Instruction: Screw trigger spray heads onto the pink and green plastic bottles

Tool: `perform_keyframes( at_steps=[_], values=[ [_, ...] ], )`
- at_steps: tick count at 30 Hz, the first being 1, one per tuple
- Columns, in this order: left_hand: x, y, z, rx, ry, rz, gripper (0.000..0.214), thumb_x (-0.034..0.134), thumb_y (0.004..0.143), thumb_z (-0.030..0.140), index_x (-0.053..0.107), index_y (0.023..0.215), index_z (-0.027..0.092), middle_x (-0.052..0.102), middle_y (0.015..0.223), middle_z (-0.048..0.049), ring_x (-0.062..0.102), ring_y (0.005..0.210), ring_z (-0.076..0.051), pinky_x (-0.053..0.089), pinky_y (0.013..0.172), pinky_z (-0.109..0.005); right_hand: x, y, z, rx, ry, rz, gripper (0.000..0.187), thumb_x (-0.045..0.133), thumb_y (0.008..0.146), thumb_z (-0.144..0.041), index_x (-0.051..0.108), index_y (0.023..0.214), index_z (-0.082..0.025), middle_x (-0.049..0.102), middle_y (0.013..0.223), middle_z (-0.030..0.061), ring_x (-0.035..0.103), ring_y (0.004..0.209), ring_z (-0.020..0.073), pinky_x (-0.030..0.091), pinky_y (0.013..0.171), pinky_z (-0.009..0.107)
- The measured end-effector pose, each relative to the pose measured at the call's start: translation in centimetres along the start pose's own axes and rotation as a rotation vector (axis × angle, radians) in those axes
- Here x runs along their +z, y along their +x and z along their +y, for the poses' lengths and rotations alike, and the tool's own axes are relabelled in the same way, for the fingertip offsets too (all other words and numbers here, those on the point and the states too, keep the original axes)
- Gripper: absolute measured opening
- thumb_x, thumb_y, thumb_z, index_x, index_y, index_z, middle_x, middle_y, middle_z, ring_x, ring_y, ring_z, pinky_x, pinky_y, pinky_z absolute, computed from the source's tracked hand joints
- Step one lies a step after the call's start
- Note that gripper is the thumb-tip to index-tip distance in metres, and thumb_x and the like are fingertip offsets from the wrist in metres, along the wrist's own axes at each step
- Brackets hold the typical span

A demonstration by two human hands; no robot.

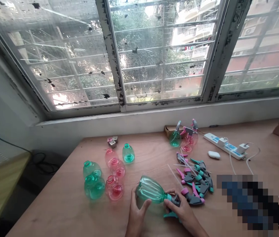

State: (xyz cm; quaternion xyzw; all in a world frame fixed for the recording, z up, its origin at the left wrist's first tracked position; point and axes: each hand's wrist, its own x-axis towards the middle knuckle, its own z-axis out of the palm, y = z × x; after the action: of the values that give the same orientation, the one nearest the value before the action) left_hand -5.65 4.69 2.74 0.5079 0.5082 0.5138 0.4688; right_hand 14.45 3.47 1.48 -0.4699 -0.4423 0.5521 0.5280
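Observation:
My left hand (137, 214) wraps around the body of a green transparent spray bottle (151, 190) lying on its side on the wooden table (62, 204). My right hand (182, 210) grips the grey and teal spray head (173, 201) at the bottle's neck. Both hands are closed on this one bottle near the table's front edge.
Several capless green and pink bottles (104, 179) stand to the left. A pile of loose spray heads (196, 181) and thin tubes lies right of my hands. Assembled bottles (185, 136), a power strip (224, 146), a white case (213, 154) and small blocks (112, 141) sit further back.

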Motion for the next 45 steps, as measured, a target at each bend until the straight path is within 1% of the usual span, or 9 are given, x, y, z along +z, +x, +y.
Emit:
perform_keyframes(
  at_steps=[6,20,24,27,30,35,38,42,45],
  values=[
    [0.1,0.2,0.3,0.034,-0.005,0.036,0.065,0.077,0.076,0.038,0.049,0.132,0.02,0.056,0.142,-0.0138,0.049,0.135,-0.032,0.037,0.113,-0.045,0.0,0.1,0.1,-0.015,-0.008,0.028,0.047,0.077,0.07,-0.056,0.062,0.093,-0.018,0.067,0.053,-0.0024,0.061,0.051,0.0202,0.045,0.054,0.032],
    [0.1,0.0,1.1,0.03,0.001,0.019,0.055,0.073,0.079,0.038,0.054,0.129,0.023,0.063,0.132,-0.0092,0.058,0.125,-0.028,0.043,0.108,-0.041,-0.4,-0.4,-1.4,0.013,-0.014,-0.009,0.036,0.074,0.079,-0.045,0.059,0.097,-0.018,0.071,0.063,-0.0017,0.066,0.057,0.0199,0.05,0.062,0.034],
    [0.0,0.1,1.0,0.034,-0.052,0.035,0.046,0.064,0.085,0.047,0.055,0.122,0.021,0.066,0.126,-0.012,0.062,0.12,-0.029,0.049,0.101,-0.04,-0.2,-0.6,-1.5,0.008,-0.006,-0.009,0.035,0.077,0.077,-0.042,0.06,0.099,-0.019,0.068,0.064,-0.004,0.065,0.061,0.019,0.051,0.065,0.034],
    [-0.3,-0.1,1.1,0.052,-0.077,0.073,0.042,0.066,0.08,0.055,0.059,0.102,0.02,0.063,0.127,-0.0142,0.061,0.12,-0.032,0.051,0.098,-0.041,-0.3,-1.0,-1.6,0.02,0.022,-0.028,0.037,0.077,0.077,-0.044,0.06,0.098,-0.019,0.068,0.07,-0.003,0.065,0.062,0.0185,0.053,0.065,0.034],
    [-0.8,-0.9,1.6,0.039,-0.084,0.076,0.034,0.069,0.079,0.052,0.06,0.087,0.021,0.065,0.126,-0.0138,0.062,0.119,-0.033,0.052,0.097,-0.043,-0.7,-1.7,-2.1,0.08,0.075,-0.097,0.039,0.073,0.078,-0.051,0.057,0.094,-0.019,0.072,0.07,0.0003,0.065,0.055,0.0181,0.052,0.056,0.032],
    [-1.5,-3.8,2.6,0.063,0.01,-0.048,0.031,0.07,0.081,0.041,0.068,0.107,0.024,0.062,0.137,-0.0108,0.051,0.134,-0.031,0.037,0.114,-0.048,-1.4,-3.0,-3.2,0.239,0.266,-0.155,0.04,0.071,0.078,-0.055,0.054,0.077,-0.02,0.071,0.061,0.0001,0.061,0.044,0.0122,0.042,0.045,0.022],
    [-1.7,-5.7,3.0,0.089,0.068,-0.016,0.032,0.067,0.083,0.04,0.068,0.113,0.029,0.059,0.141,-0.0077,0.049,0.136,-0.03,0.033,0.117,-0.048,-1.5,-3.8,-2.8,0.284,0.292,-0.156,0.042,0.071,0.077,-0.057,0.053,0.073,-0.02,0.07,0.059,-0.0002,0.061,0.044,0.0117,0.04,0.043,0.02],
    [-2.0,-7.3,3.6,0.076,0.041,0.066,0.041,0.071,0.074,0.054,0.071,0.107,0.029,0.066,0.132,-0.0078,0.056,0.128,-0.033,0.038,0.114,-0.047,-1.0,-5.3,-1.4,0.223,0.223,-0.147,0.044,0.076,0.071,-0.059,0.055,0.078,-0.021,0.072,0.057,0.0006,0.062,0.042,0.014,0.043,0.043,0.022],
    [-2.8,-7.3,4.5,0.033,0.085,0.093,0.041,0.071,0.071,0.059,0.074,0.097,0.028,0.072,0.121,-0.0085,0.061,0.119,-0.035,0.041,0.111,-0.048,-0.3,-6.6,-0.9,0.095,0.098,-0.051,0.042,0.082,0.067,-0.053,0.061,0.085,-0.021,0.074,0.063,0.002,0.066,0.051,0.0182,0.052,0.053,0.029]
  ],
)
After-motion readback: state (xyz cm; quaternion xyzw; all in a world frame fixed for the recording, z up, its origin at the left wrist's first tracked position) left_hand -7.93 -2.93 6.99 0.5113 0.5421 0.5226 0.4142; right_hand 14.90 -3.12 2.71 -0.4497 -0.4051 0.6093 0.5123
